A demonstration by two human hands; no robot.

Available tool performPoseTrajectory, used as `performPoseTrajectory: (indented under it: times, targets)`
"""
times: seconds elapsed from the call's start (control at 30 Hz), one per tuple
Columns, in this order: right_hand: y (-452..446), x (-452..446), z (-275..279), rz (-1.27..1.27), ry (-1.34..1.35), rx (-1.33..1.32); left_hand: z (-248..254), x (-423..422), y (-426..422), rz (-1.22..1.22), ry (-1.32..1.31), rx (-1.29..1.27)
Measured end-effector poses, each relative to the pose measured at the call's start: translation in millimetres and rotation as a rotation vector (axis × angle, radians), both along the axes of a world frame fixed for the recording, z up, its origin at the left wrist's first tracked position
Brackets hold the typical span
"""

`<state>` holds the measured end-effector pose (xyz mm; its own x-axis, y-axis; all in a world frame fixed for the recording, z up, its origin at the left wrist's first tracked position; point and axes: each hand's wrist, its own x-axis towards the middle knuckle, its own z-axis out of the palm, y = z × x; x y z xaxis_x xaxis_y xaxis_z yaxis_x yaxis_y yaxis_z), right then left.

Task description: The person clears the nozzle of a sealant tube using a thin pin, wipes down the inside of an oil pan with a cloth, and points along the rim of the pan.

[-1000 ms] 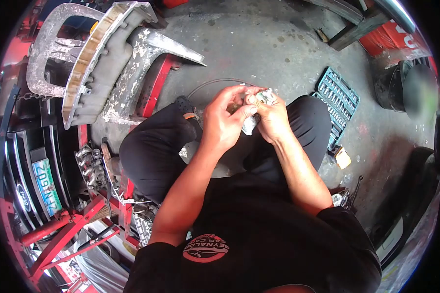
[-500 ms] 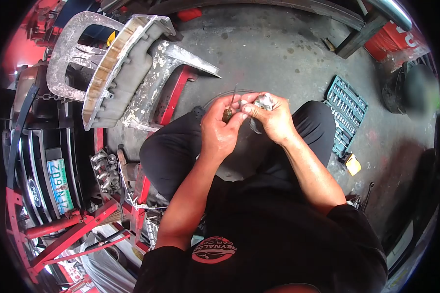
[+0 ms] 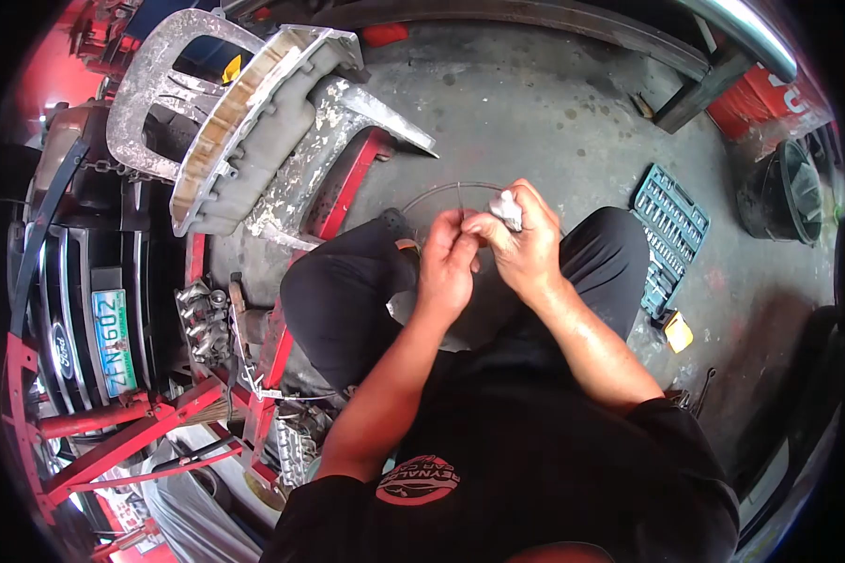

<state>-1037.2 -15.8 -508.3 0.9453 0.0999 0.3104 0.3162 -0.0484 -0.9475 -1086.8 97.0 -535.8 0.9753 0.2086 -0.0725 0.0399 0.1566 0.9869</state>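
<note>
My left hand (image 3: 449, 266) is closed around a thin tool whose narrow shaft (image 3: 460, 199) points up from the fingers; its handle is hidden in the palm. My right hand (image 3: 528, 246) is closed on a crumpled whitish rag (image 3: 506, 210), which bulges out between thumb and fingers. The two hands are close together above the gap between my knees, fingertips nearly touching. Whether anything small sits between the fingertips is too hard to see.
An oil-stained metal pan (image 3: 253, 141) rests on a worn plastic chair (image 3: 145, 103) at upper left. A green socket set (image 3: 667, 235) lies open on the floor at right, near a yellow item (image 3: 677, 331) and a black bucket (image 3: 779, 192). Red metal frames (image 3: 141, 441) stand at left.
The rag has been bunched into my right hand, and the thin tool's shaft now shows upright at my left hand. The view has shifted, so the surroundings appear further right and lower.
</note>
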Motion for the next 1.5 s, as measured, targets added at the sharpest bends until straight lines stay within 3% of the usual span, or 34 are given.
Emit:
performPoseTrajectory:
  times: [0.1,0.17,0.3,0.53,0.8,0.97,1.0,1.13,1.5]
  targets:
    - [9,-15,-13,0.060,0.179,0.085,-29,1,-20,0.285,0.002,-0.293]
    - [14,-30,-10,0.116,-0.015,-0.020,-25,-3,-25,0.316,0.026,-0.533]
    - [4,-39,-11,0.159,0.009,-0.020,-29,2,-24,0.394,0.044,-0.539]
    - [5,-26,-10,0.123,-0.192,0.105,-27,6,-27,0.452,-0.014,-0.488]
    - [3,-23,-12,0.184,-0.111,0.042,-33,6,-32,0.433,-0.102,-0.626]
    - [12,-38,-5,0.038,0.022,0.037,-30,14,-28,0.528,-0.047,-0.552]
    - [13,-38,-8,0.003,-0.014,0.052,-42,12,-18,0.394,-0.119,-0.528]
    - [9,-34,-12,-0.063,-0.094,-0.013,-49,6,-31,0.459,-0.058,-0.337]
    - [5,-29,-15,-0.037,-0.184,-0.050,-43,3,-38,0.441,-0.128,-0.377]
